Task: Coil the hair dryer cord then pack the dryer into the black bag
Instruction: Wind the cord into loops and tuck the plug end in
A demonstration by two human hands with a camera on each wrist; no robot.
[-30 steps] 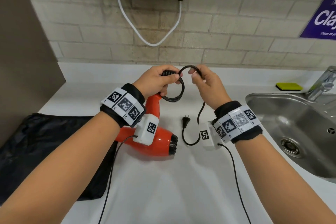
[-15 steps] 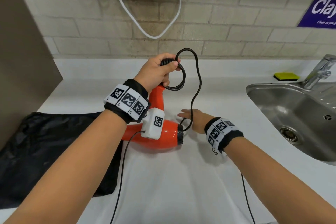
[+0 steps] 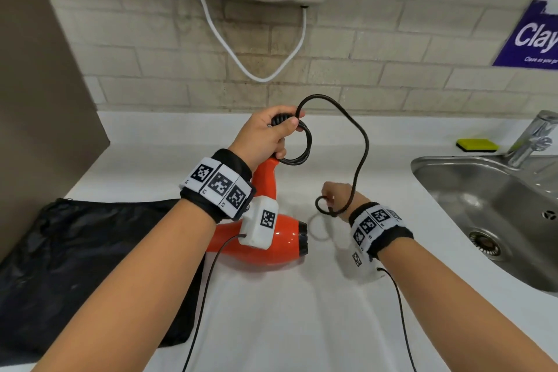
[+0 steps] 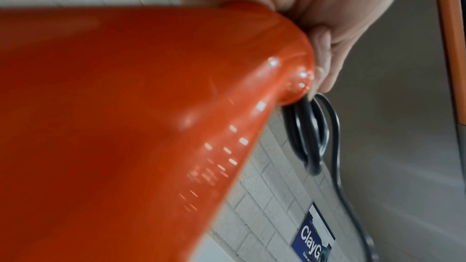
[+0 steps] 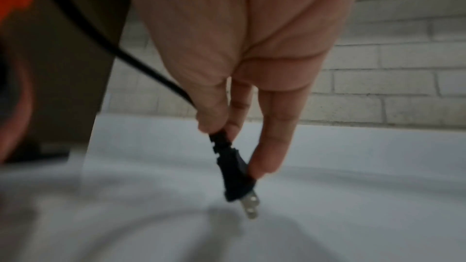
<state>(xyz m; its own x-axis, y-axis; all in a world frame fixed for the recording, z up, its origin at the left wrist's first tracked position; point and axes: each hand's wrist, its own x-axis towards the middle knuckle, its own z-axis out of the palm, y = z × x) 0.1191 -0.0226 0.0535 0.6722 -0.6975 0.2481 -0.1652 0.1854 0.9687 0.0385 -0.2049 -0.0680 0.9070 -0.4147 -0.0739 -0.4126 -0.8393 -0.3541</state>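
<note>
An orange hair dryer lies on the white counter, its handle tilted up. My left hand grips the handle's end together with a small coil of black cord; the coil hangs below the fingers in the left wrist view. From there the cord arcs up and right, then drops to my right hand. That hand pinches the black plug just above the counter, its metal prongs pointing down. The black bag lies flat at the left, partly under the dryer.
A steel sink with a tap sits at the right, a yellow sponge behind it. A wall unit with a white cable hangs above the tiled wall. A brown panel borders the counter on the left.
My right hand let go of the loop near the left hand, dropped to the counter and picked up the plug. The left hand kept its grip on handle and coil.
</note>
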